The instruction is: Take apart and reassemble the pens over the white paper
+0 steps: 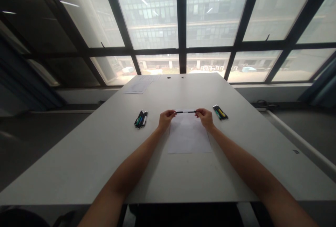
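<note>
Stretched level between my two hands is a slim dark pen [186, 112] with a pale middle section. My left hand [166, 119] pinches its left end, and my right hand [205, 118] pinches the other end. Beneath the pen lies a white sheet of paper [189, 136], its upper edge close to my hands. A bunch of dark pens [141, 119] with green, blue and white parts lies left of my left hand. To the right of my right hand rests another group of pens [220, 112], some with yellow and green parts.
The long white table [105, 157] reaches toward the windows. More printed papers [138, 85] lie at its far left. A small dark item [296, 151] sits near the right edge, and two small dark spots show at the far end.
</note>
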A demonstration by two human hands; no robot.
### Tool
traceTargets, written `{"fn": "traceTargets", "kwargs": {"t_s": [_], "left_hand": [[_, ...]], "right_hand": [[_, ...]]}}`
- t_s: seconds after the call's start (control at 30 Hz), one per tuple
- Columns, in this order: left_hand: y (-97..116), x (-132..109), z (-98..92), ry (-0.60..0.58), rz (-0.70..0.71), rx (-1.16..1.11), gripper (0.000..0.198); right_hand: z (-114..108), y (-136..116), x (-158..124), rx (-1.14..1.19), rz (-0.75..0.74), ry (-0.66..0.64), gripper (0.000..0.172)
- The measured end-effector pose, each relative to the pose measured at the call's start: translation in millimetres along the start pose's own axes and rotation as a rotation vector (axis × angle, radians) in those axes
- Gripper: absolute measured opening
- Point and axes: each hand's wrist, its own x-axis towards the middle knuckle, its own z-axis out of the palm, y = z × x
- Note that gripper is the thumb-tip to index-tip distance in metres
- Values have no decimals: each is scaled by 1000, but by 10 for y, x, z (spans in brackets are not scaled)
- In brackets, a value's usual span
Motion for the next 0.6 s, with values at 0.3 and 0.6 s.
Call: {"fn": "traceTargets", "kwargs": {"t_s": [0.3,0.6], "left_hand": [[-27,18,-3,17,31,75,30],[17,6,-14,39,63,180,25]], "right_hand": [[-3,-8,-16,-29,-28,3,30],[-9,-4,-23,-50,-42,-9,27]]}}
